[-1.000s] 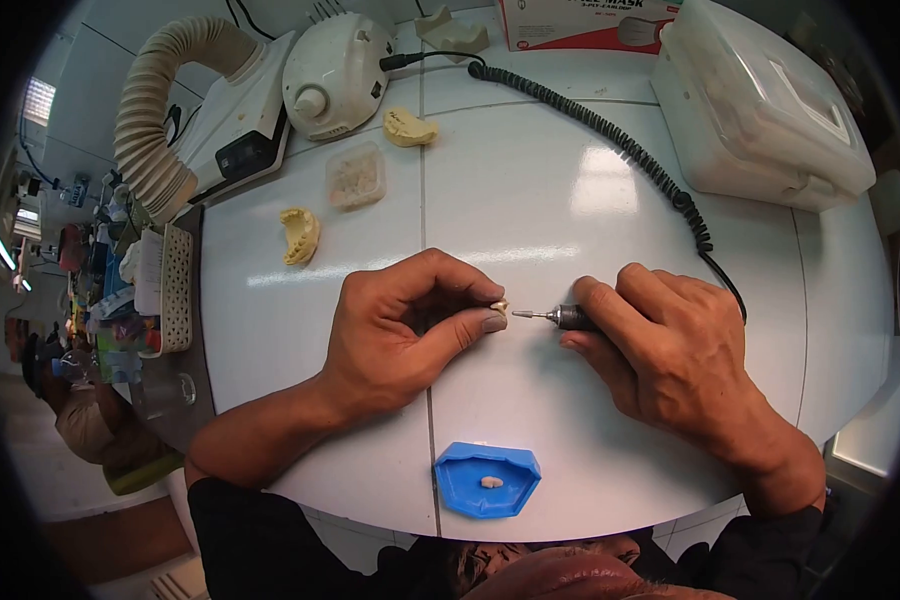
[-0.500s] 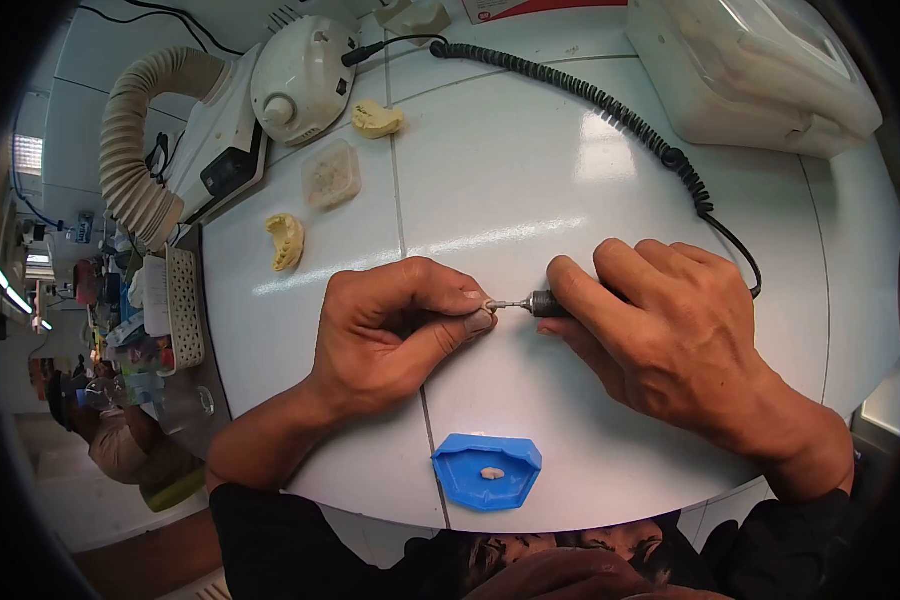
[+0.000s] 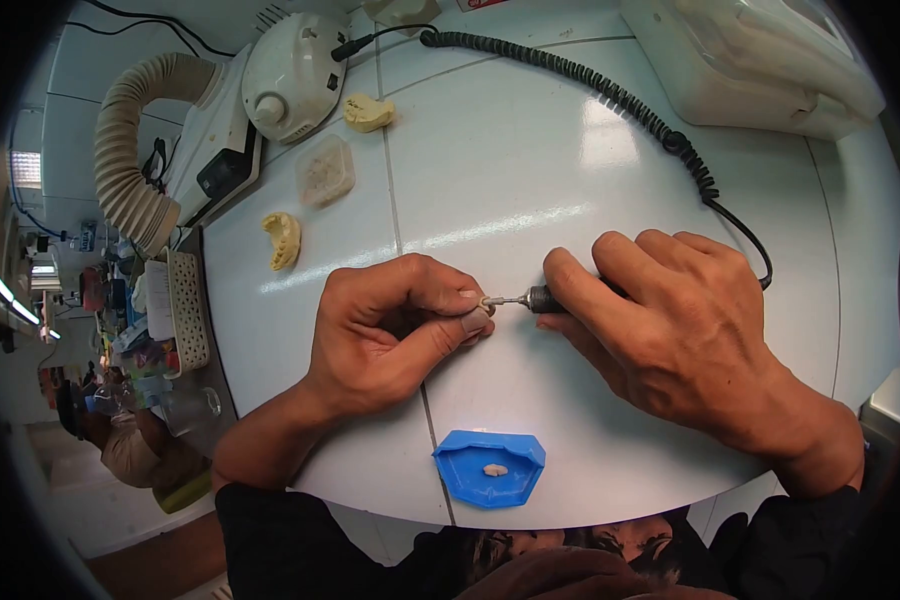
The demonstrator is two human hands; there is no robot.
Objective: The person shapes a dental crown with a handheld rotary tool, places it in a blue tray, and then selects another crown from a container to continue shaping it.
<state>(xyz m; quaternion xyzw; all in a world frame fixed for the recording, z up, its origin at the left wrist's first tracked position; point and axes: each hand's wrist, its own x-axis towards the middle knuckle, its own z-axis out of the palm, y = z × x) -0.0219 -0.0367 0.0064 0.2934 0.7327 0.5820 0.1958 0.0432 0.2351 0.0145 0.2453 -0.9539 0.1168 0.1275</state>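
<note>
Left hand (image 3: 385, 335) pinches a small piece (image 3: 487, 307) at the bit (image 3: 510, 300).
Right hand (image 3: 665, 325) grips the handpiece (image 3: 541, 299) above the table (image 3: 610, 450); grinding seems in hand, the next move likely needing a steady pinch.

The handpiece (image 3: 541, 299) is black and silver, the tray (image 3: 470, 487) blue, the casts (image 3: 368, 113) yellow, the cord (image 3: 676, 143) black.

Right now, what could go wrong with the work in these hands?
The bit of the rotary tool is at the small piece, close to the fingertips of the left hand, so a slip might nick them. The piece is held in a pinch, so the bit could knock it loose.
</note>
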